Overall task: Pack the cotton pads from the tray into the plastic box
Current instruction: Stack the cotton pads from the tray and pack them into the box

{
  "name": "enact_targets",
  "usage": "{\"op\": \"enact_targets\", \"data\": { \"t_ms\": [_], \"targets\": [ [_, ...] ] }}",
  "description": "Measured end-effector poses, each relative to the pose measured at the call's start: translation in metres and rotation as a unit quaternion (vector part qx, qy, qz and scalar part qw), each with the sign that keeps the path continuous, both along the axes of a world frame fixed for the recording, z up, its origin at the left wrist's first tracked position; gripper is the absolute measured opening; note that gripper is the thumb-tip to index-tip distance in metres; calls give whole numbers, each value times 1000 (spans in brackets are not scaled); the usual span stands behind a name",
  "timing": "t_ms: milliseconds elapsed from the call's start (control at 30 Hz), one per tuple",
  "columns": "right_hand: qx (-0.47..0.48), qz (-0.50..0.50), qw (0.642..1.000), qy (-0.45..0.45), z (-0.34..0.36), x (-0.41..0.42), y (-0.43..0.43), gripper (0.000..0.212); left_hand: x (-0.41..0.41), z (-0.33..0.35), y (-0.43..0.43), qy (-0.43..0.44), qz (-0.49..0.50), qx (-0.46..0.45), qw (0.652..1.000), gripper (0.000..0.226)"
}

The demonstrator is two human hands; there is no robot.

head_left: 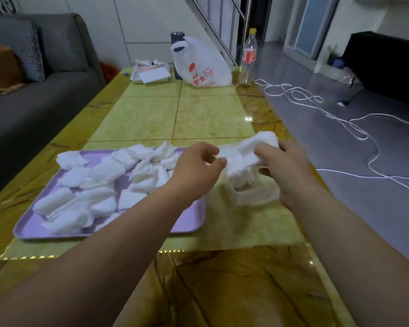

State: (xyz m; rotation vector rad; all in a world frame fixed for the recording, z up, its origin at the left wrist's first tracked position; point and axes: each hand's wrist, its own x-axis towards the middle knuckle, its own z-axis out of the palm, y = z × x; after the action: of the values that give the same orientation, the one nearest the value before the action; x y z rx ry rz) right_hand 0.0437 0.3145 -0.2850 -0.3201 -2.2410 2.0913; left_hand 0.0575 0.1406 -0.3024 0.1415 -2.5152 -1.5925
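Right hand (286, 166) has its fingers wrapped round one end of a thick stack of cotton pads (246, 152), holding it sideways right above the plastic box (253, 193). Left hand (198, 166) is curled in at the other end of the stack, fingertips up against it, but honestly I can't tell if it's actually pinching or just steadying. The box sits on the tabletop (198, 119) close to its right edge, just beside the right rim of the tray (189, 223), and there look to be some pads in it already, poking up past the rim.

So I'd call this the loading step: one batch about to go in. The next move probably needs the stack squared up and squeezed a bit, since it looks fluffier than the opening, then pushed straight down so the edges don't snag on the wall.

Materials: the pads are soft white squares with fuzzy edges, squashy, and they'd likely fan out under a loose grip. The box is thin translucent plastic, squarish, probably light enough to skid on the glossy marble-look tabletop. The tray is smooth lilac plastic with rounded corners, and the leftover pads (92, 185) lie on it in leaning little stacks, so plenty to go
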Motion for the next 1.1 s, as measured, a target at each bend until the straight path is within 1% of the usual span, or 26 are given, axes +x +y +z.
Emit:
{"op": "enact_targets", "data": {
  "t_ms": [33,67,100,133,200,267,333,400,467,533,567,600,667,700,800,867,967,1033,1100],
  "targets": [
    [43,-26,999,8,-3,-1,4,43,-2,-4,7,-17,5,-41,999,35],
    [82,-44,996,16,-7,-3,10,43,-4,-7,15,-39,1,-73,997,48],
    [115,-51,992,23,-10,-5,14,37,-4,-10,19,-58,-4,-94,994,60],
    [149,-50,987,32,-14,-8,18,31,-5,-12,23,-70,-8,-101,992,66],
    [232,-51,970,50,-19,-14,24,27,-3,-14,25,-69,-13,-94,993,69],
    [320,-60,944,57,-23,-18,28,31,2,-17,23,-60,-18,-92,994,68],
    [399,-47,915,37,-27,-20,30,34,10,-20,19,-58,-25,-90,994,69],
    [450,-17,893,-4,-31,-20,27,34,18,-22,14,-55,-29,-86,994,70],
    [469,3,883,-29,-32,-19,19,33,26,-24,11,-52,-32,-72,996,70],
    [469,9,882,-42,-26,-17,8,28,32,-25,7,-53,-33,-59,996,71],
    [457,18,888,-44,-23,-16,5,29,34,-25,5,-52,-34,-58,996,72],
    [441,40,896,-38,-21,-15,3,35,34,-26,3,-50,-34,-59,996,72],
    [417,100,903,-19,-17,-10,5,46,33,-25,3,-47,-36,-65,996,72],
    [404,124,906,-15,-15,-7,6,45,33,-25,3,-47,-37,-70,996,72],
    [354,163,920,-39,-7,1,5,24,31,-26,5,-44,-39,-92,994,70],
    [378,180,907,-31,-4,4,3,26,31,-26,6,-44,-42,-102,993,67],
    [445,181,877,-15,-5,8,1,29,30,-27,6,-46,-49,-103,992,64],
    [472,159,867,-7,-6,10,-2,28,29,-27,6,-47,-54,-106,992,65],
    [497,117,860,9,-3,12,-6,25,30,-25,5,-44,-62,-120,990,65]
  ]
}}
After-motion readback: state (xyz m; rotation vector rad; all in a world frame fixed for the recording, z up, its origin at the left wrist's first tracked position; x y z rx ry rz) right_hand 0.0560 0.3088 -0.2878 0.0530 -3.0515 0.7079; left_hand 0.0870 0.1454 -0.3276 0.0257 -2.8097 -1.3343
